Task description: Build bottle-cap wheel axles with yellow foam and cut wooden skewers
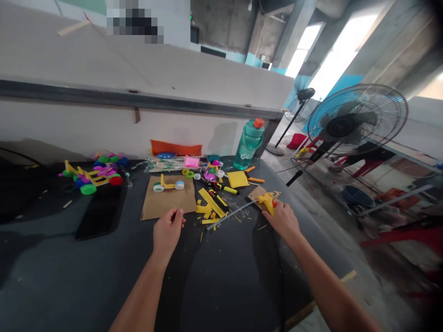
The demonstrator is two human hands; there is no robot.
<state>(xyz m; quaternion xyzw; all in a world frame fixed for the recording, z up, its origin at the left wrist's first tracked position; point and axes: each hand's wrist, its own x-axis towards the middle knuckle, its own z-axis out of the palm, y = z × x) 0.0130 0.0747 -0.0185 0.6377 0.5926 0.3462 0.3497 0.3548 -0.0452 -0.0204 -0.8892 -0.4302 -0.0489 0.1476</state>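
Your right hand (282, 220) grips a yellow plastic hot-glue gun (268, 203) right of centre; your left hand (168, 233) lies open, empty, near a brown cardboard sheet (168, 198). A slip could drag the hot nozzle into the yellow cut paper strips (209, 205).

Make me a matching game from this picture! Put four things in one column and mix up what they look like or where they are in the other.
Things:
1. glue gun
2. water bottle
3. standing fan
4. toy car

Clues:
A. blue wire guard
B. held in the right hand
C. teal with an orange cap
D. yellow frame with colourful wheels

Pairs: 1-B, 2-C, 3-A, 4-D
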